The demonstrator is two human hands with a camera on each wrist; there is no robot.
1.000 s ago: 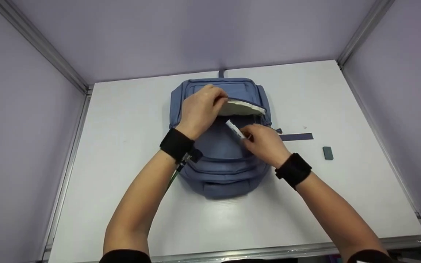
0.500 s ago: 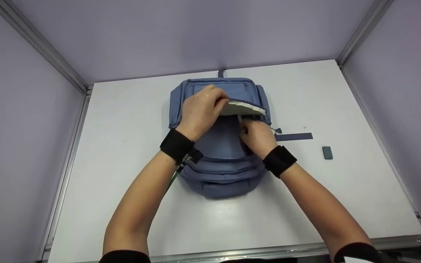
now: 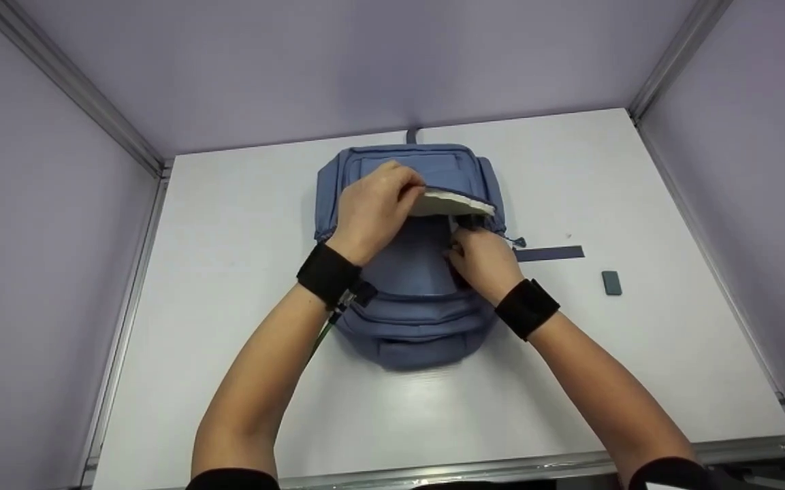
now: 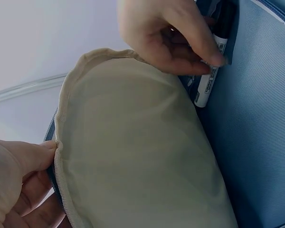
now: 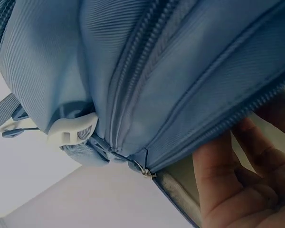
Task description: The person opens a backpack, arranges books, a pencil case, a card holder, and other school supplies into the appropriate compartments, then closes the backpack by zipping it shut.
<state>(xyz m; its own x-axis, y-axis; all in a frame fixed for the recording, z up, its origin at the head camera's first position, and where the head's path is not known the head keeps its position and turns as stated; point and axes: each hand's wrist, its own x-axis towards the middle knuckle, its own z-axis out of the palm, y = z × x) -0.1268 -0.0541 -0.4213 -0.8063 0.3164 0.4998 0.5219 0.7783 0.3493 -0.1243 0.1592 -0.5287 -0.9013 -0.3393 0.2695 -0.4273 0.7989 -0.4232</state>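
A blue backpack (image 3: 409,265) lies on the white table with its front pocket unzipped. My left hand (image 3: 375,207) pinches the edge of the pocket flap (image 4: 128,133), which folds back to show its cream lining. At the pocket opening is my right hand (image 3: 484,262), its thumb and fingers on a white marker with a black cap (image 4: 210,78). The marker stands against the blue inner wall in the left wrist view. In the right wrist view the right fingers (image 5: 216,168) reach past the zipper edge, and the marker is hidden there.
A dark strap (image 3: 549,254) extends from the backpack's right side, and a small green block (image 3: 611,283) lies farther right on the table (image 3: 664,367). Panel walls (image 3: 392,61) close off the back and sides. A white buckle (image 5: 72,130) hangs near the zipper pull (image 5: 148,173).
My right hand has carried the marker left and away from me into the pocket, so most of the marker is out of sight from the head. My left hand keeps holding the flap.
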